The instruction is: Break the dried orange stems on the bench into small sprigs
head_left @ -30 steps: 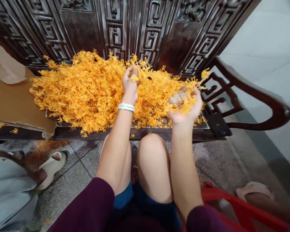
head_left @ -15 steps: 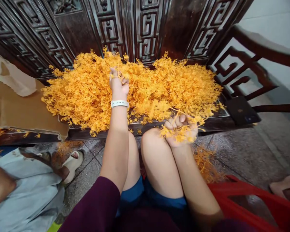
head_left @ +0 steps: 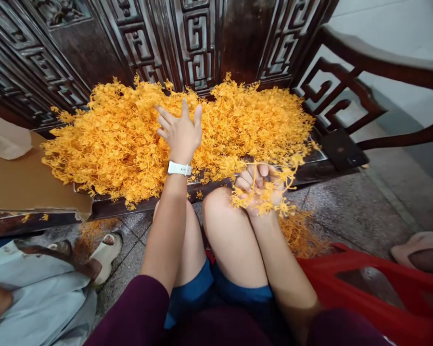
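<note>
A large heap of orange plastic flower-like sprigs point(head_left: 130, 134) lies along the seat of a dark carved wooden bench point(head_left: 111, 205). My left hand point(head_left: 182, 129), with a white watch band at the wrist, is over the middle of the heap, palm down and fingers spread, nothing in it. By my right knee, my right hand point(head_left: 250, 180) has its fingers curled round an orange plastic sprig point(head_left: 265, 197). The sprig's thin stems and small heads stick out past the fingers and partly cover the palm.
Cardboard point(head_left: 21, 178) leans over the bench at left. A dark phone point(head_left: 342, 150) lies at the bench's right end, by the carved armrest point(head_left: 361, 81). More orange pieces point(head_left: 303, 235) lie on the floor near a red plastic stool point(head_left: 375, 293). Another person's sandalled foot point(head_left: 106, 254) is at left.
My left hand has opened from a curled pose on the heap, its fingers now spread. My right hand keeps hold of the sprig. The view has shifted slightly to the right.
</note>
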{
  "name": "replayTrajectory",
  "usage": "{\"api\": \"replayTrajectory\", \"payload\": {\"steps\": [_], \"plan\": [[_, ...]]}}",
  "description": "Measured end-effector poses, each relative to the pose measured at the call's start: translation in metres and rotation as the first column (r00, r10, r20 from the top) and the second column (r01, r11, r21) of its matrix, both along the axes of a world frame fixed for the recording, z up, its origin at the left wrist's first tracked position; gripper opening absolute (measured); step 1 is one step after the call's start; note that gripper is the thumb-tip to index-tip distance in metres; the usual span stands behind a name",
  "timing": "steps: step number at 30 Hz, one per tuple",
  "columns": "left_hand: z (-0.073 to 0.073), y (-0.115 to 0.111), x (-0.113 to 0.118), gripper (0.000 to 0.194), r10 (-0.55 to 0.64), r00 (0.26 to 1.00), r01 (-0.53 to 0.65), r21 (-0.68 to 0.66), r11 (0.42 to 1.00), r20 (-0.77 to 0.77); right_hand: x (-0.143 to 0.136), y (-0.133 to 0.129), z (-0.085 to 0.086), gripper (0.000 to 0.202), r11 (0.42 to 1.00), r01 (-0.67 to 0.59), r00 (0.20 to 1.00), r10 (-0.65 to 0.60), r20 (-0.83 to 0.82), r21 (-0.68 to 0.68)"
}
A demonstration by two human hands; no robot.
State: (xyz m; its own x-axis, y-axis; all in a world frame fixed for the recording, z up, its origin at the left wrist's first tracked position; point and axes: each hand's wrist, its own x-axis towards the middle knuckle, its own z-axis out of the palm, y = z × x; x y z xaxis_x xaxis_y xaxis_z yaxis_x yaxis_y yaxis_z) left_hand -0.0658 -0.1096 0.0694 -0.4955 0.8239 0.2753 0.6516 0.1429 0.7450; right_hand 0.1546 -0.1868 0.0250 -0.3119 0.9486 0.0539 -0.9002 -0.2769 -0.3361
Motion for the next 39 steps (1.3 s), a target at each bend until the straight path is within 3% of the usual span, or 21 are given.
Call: {"api": "replayTrajectory", "payload": {"steps": [6,7,9,11,13,16,20,25,29,33,36,39], "plan": [[0.026,-0.029,0.026,0.066,0.032,0.990,0.009,0.293,0.956,-0.135,-0.001,0.032,0.051,0.035,0.973,-0.111,0.953,0.046,0.301,0.202],[0.029,-0.032,0.030,0.064,-0.041,0.987,0.093,0.339,0.936,-0.156,-0.002,0.037,0.060,0.033,0.969,-0.128,0.934,0.046,0.354,0.212],[0.031,-0.034,0.036,0.059,-0.346,0.927,0.374,0.372,0.849,-0.141,-0.005,0.045,0.073,0.033,0.967,-0.131,0.906,0.028,0.423,0.217],[0.028,-0.032,0.040,0.056,-0.651,0.758,0.616,0.365,0.698,-0.035,-0.009,0.049,0.080,0.039,0.969,-0.125,0.900,0.020,0.436,0.213],[0.024,-0.027,0.042,0.055,-0.769,0.632,0.694,0.369,0.618,0.097,-0.014,0.049,0.079,0.043,0.973,-0.131,0.919,0.047,0.392,0.192],[0.019,-0.020,0.039,0.053,-0.752,0.633,0.643,0.416,0.643,0.184,-0.022,0.041,0.069,0.048,0.977,-0.150,0.944,0.097,0.314,0.149],[0.019,-0.014,0.031,0.050,-0.668,0.713,0.498,0.518,0.696,0.213,-0.034,0.025,0.052,0.049,0.979,-0.183,0.947,0.150,0.284,0.094],[0.020,-0.009,0.021,0.048,-0.508,0.810,0.283,0.562,0.777,0.294,-0.046,0.015,0.042,0.048,0.959,-0.284,0.930,0.275,0.244,0.002],[0.020,-0.007,0.015,0.051,-0.480,0.781,0.250,0.505,0.826,0.398,-0.052,0.017,0.035,0.037,0.952,-0.306,0.926,0.302,0.229,-0.020],[0.020,-0.006,0.013,0.046,-0.506,0.712,0.298,0.443,0.845,0.487,-0.057,0.019,0.025,0.047,0.986,-0.166,0.939,0.164,0.301,-0.021],[0.019,-0.003,0.013,0.046,-0.478,0.722,0.281,0.419,0.864,0.500,-0.057,0.021,0.017,0.057,1.000,0.008,0.924,-0.017,0.382,0.024],[0.016,-0.001,0.013,0.047,-0.464,0.758,0.287,0.404,0.868,0.459,-0.057,0.024,0.009,0.052,0.985,0.150,0.874,-0.171,0.454,0.081]]}}
